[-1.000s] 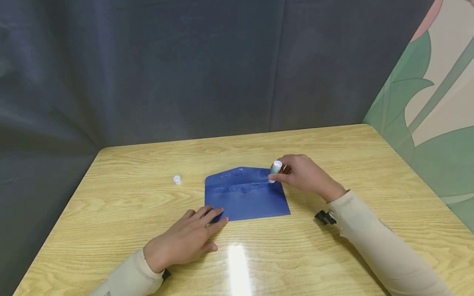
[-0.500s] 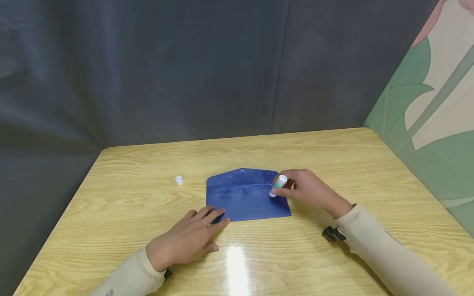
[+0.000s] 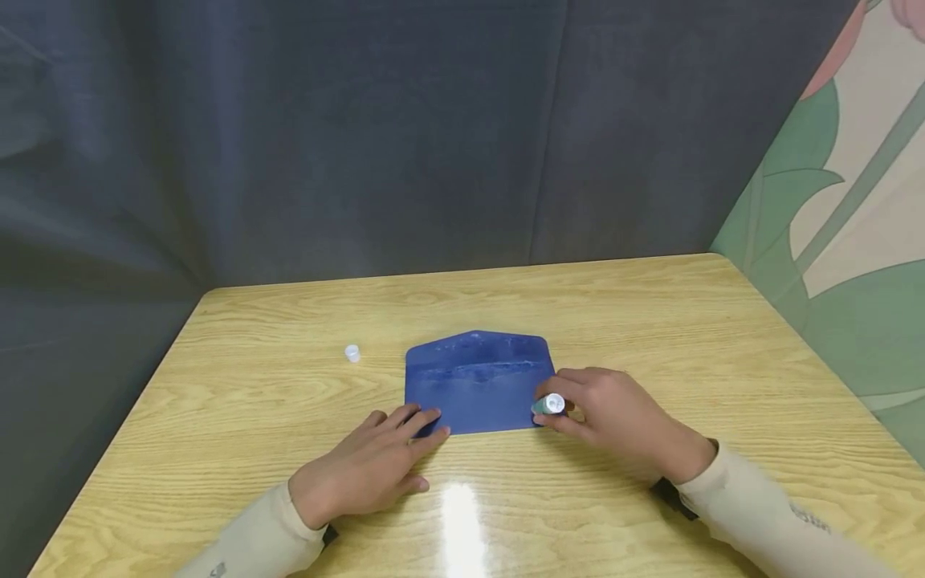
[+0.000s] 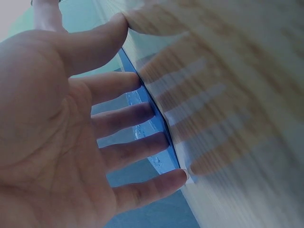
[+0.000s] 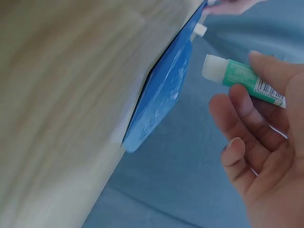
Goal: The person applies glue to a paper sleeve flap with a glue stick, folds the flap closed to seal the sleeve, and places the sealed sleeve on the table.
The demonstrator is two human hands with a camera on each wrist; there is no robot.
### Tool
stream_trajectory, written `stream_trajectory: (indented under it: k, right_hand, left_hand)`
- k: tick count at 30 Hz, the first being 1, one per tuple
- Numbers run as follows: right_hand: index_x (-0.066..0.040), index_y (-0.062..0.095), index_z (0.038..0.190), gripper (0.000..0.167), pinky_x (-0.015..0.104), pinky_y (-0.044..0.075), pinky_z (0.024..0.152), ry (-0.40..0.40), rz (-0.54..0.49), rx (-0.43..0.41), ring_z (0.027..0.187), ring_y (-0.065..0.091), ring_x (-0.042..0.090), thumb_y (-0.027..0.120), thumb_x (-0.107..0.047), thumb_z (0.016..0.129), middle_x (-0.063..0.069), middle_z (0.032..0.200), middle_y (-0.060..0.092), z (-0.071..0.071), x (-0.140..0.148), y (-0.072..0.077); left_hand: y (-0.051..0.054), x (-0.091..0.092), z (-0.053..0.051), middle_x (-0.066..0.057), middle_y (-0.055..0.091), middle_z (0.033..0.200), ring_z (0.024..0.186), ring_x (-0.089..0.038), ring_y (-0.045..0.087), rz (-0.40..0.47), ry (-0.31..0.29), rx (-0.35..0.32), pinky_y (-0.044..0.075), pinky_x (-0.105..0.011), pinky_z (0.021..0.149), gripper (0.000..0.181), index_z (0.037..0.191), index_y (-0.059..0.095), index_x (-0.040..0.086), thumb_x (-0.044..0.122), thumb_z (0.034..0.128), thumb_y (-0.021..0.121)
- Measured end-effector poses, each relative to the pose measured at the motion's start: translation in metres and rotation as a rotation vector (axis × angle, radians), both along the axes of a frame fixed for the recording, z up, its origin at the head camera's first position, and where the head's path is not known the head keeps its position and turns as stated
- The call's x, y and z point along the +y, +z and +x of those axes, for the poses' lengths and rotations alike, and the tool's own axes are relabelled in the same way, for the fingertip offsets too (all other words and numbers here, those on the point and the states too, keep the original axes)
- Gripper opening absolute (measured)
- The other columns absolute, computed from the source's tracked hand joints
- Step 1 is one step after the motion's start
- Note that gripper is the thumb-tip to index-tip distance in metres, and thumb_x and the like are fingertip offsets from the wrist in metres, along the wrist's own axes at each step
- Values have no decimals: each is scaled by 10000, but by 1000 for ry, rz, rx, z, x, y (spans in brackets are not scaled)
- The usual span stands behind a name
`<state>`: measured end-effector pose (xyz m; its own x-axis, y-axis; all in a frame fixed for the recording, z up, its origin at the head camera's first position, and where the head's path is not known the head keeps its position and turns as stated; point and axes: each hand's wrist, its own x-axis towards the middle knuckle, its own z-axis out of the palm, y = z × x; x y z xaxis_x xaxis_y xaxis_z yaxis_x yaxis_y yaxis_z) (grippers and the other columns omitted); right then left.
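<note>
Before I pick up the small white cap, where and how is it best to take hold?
Probably pinch the white cap by its round side wall, coming from above: it is short, seems to stand on end, and sits apart from the blue envelope. The left hand is nearer.

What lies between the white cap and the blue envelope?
Only bare wooden tabletop separates the white cap from the blue envelope, as the head view shows.

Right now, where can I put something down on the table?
Bare patches: the far strip of table, between the blue envelope and dark curtain; left of the white cap; and right, between the right sleeve and painted wall. Crowded: the middle, where the left hand touches the envelope and the right hand holds a glue stick.
</note>
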<state>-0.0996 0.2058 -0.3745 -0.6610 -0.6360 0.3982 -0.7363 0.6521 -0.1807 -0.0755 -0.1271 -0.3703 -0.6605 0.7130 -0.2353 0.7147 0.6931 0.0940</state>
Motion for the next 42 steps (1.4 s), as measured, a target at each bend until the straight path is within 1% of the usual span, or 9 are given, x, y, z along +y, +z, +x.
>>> stream_trajectory:
  k: [7,11,13,15,18,24,33,38,42]
  right_hand:
    - [-231,696,974,190,215,524,647,89,8,157,709,572,-23,800,-298,829,-168,852,634,14,-12,0]
    - [-182,708,976,94,218,497,619,206,20,288,660,546,37,688,-261,929,-109,804,621,22,-22,-3]
    - [-174,706,970,128,211,476,613,247,20,320,649,523,45,606,-253,983,-104,784,607,25,-26,-4]
    - [-176,701,975,146,207,457,609,269,23,323,657,515,49,575,-246,996,-103,786,604,28,-28,-4]
    - [-190,697,980,73,210,452,616,274,30,307,675,519,46,647,-221,937,-112,798,609,30,-30,-5]
    - [-202,702,999,189,246,514,665,270,36,273,712,566,46,757,-201,818,-116,833,639,31,-30,-7]
    - [-205,691,1028,256,236,496,669,288,67,286,732,568,52,787,-230,792,-123,857,647,35,-31,-6]
    - [-203,686,1031,235,222,469,646,301,59,297,715,541,49,767,-234,813,-124,838,625,35,-32,-7]
    - [-203,682,1029,213,216,457,641,305,55,301,707,525,47,748,-232,829,-127,828,613,35,-32,-7]
  left_hand:
    - [0,0,-1,-30,332,1622,1471,-292,349,13,14,7,439,-536,1038,669,1553,361,272,469,963,608]
    - [0,0,0,-27,336,1621,1469,-298,357,19,24,5,436,-548,1045,671,1548,371,275,471,956,618]
    - [0,0,0,-27,343,1617,1466,-298,362,21,25,10,438,-549,1043,672,1545,378,272,472,952,624]
    - [1,0,0,-27,354,1612,1460,-297,372,26,25,19,443,-546,1038,671,1541,386,270,472,949,629]
    - [0,0,-2,-20,380,1598,1451,-287,386,41,34,22,446,-547,1035,635,1528,413,273,461,959,622]
    - [-1,2,-7,-3,475,1525,1403,-253,438,104,56,9,455,-555,1026,517,1458,522,258,433,979,604]
    - [1,4,-16,25,610,1336,1232,-196,564,158,52,18,518,-434,931,463,1386,602,211,413,970,628]
    - [0,2,-27,-5,654,1225,1118,-210,620,242,109,107,530,-417,931,429,1295,664,162,375,925,704]
    - [0,-2,-40,-43,647,1261,1156,-261,605,262,237,144,515,-446,978,490,1308,646,145,350,879,765]
